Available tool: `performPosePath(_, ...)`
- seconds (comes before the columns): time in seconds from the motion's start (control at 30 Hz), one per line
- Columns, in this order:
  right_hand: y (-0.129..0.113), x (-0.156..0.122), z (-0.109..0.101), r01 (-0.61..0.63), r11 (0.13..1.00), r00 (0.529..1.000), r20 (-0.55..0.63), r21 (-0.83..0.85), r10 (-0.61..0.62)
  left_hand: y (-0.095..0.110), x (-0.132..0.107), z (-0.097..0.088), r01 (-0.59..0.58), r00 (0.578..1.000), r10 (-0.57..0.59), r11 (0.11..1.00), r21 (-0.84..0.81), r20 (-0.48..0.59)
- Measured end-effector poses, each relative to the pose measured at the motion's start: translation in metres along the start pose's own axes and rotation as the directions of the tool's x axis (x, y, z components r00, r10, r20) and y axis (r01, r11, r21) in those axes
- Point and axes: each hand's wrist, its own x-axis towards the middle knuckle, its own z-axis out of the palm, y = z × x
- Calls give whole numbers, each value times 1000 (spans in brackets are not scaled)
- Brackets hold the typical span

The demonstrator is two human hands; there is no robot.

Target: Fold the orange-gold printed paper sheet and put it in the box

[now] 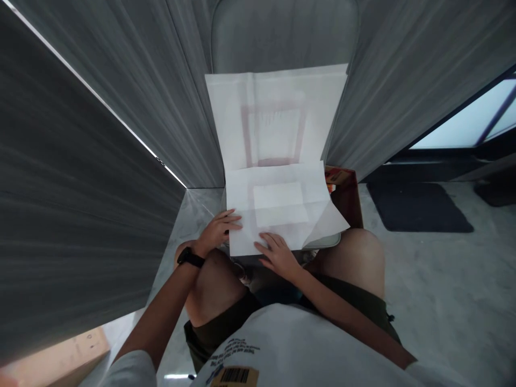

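A large white paper sheet (278, 207) lies over a chair seat in front of my knees, with a faint rectangular frame showing through it. Its lower right corner lifts and curls. Behind it, another white paper part (274, 129) leans up against the chair back and shows a similar reddish outline; whether the two are one folded sheet I cannot tell. My left hand (220, 228) rests at the sheet's left edge, fingers stretched onto it. Near the bottom edge, my right hand (278, 253) lies with spread fingers touching the paper.
The grey chair back (282, 35) rises behind the paper. To the right of the seat stands a red box (352, 201). A dark mat (419, 207) lies on the floor at the right. A cardboard box (60, 355) sits at the lower left, below a grey panel wall (80, 188).
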Motion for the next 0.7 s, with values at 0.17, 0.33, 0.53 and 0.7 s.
performPosePath(0.17,0,-7,7,-13,1000,996,-92,-9,12,-4,-9,8,51,999,-52,984,-172,1)
performPosePath(0.33,-3,-4,7,-152,985,957,-239,79,166,-3,-5,13,98,989,-127,948,-302,-77)
performPosePath(0.53,2,-3,6,-290,947,893,-318,136,319,0,9,15,178,964,-234,923,-340,-129)
performPosePath(0.7,0,-10,2,-204,970,942,-245,130,231,3,17,16,208,949,-275,913,-350,-154)
